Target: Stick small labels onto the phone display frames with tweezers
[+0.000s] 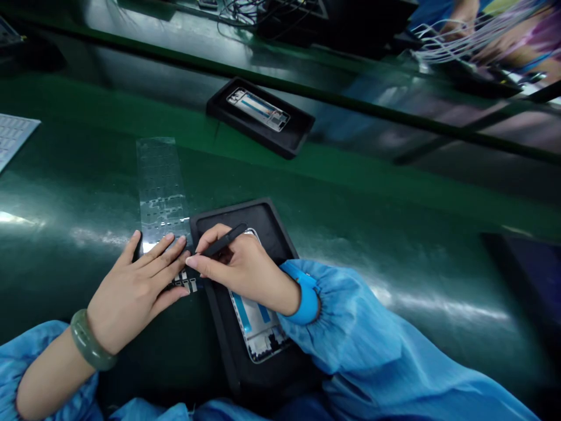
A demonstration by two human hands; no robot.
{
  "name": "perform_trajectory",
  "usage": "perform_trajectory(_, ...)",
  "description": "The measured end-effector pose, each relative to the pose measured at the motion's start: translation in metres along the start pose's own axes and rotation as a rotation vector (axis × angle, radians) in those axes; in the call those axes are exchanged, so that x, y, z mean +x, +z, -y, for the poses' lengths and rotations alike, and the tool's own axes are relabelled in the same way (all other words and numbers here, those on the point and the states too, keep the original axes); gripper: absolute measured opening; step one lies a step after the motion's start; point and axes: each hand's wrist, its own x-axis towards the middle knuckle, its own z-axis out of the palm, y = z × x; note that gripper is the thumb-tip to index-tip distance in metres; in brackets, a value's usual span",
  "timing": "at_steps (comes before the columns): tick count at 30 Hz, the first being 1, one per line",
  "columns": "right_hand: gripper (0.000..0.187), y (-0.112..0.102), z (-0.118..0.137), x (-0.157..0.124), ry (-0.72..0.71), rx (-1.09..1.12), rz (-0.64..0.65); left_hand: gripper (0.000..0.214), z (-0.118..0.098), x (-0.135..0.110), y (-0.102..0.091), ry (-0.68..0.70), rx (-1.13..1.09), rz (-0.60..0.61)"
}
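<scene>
- Right fingers (214,235): pinched tight on a slim dark tool (230,238), rear end out toward 2 o'clock. Left fingers (163,249): spread flat, gripping nothing.
- Left hand (135,290) lies over the near end of a clear sheet (160,175), which runs off toward 12 o'clock; small pieces (186,283) peek out at the hand's 3 o'clock.
- Right hand (252,263) is over the near tray (270,234); we see a phone-like frame (254,318) inside, at that hand's 6 o'clock.
- Step, we'd judge: sheet held down, tool being worked beside the left fingertips.
- Next move, we reckon, calls for a steady left palm and light tool control.
- Tool tip lost among the fingers; can't tell if it touches sheet or piece, nor whether it's tweezers.
- Frame's middle hidden by right hand and sleeve (350,316).
- Far tray (298,131), 12 o'clock, holds a second frame (258,109).
- White keyboard (15,131), probably, cut off at 10 o'clock; co-worker's hands (460,23) blurred at 2 o'clock.
</scene>
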Motion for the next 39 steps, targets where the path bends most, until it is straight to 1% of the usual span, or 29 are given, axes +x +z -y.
perform_trajectory(4, 0.02, 0.001, 0.001, -0.001, -0.007, -0.003, -0.002, 0.035, -0.003, -0.001, 0.001, -0.011, -0.03, -0.061)
perform_trajectory(7, 0.019, 0.002, 0.0, 0.0, -0.017, -0.011, 0.008, 0.032, -0.003, 0.0, 0.0, -0.028, -0.084, -0.084)
perform_trajectory(14, 0.023, 0.005, -0.003, 0.002, 0.04, 0.108, 0.06, 0.03, -0.001, 0.001, 0.0, -0.051, -0.147, -0.119)
perform_trajectory(19, 0.022, 0.007, -0.002, 0.003, 0.065, 0.169, 0.052, 0.03, -0.002, 0.0, 0.001, -0.047, -0.135, -0.132)
perform_trajectory(23, 0.018, 0.007, -0.003, 0.004, 0.08, 0.226, 0.064, 0.034, -0.002, 0.0, 0.001, -0.045, -0.141, -0.146)
perform_trajectory(25, 0.018, 0.007, -0.003, 0.006, 0.089, 0.28, 0.069, 0.035, -0.002, 0.0, 0.0, -0.048, -0.148, -0.15)
perform_trajectory(28, 0.022, 0.005, -0.001, 0.008, 0.127, 0.437, 0.061, 0.038, -0.003, 0.001, -0.001, -0.063, -0.152, -0.137)
perform_trajectory(32, 0.026, -0.001, 0.002, 0.012, 0.199, 0.62, 0.043, 0.048, -0.002, 0.002, -0.001, -0.095, -0.145, -0.094)
perform_trajectory(35, 0.025, -0.011, 0.003, 0.013, 0.204, 0.701, 0.032, 0.05, 0.002, 0.001, 0.0, -0.097, -0.137, -0.067)
perform_trajectory(37, 0.023, -0.021, 0.001, 0.012, 0.177, 0.723, -0.015, 0.052, 0.006, 0.0, -0.002, -0.088, -0.132, -0.066)
perform_trajectory(39, 0.02, -0.032, -0.003, 0.008, 0.143, 0.716, -0.1, 0.053, 0.009, 0.0, -0.004, -0.076, -0.144, -0.086)
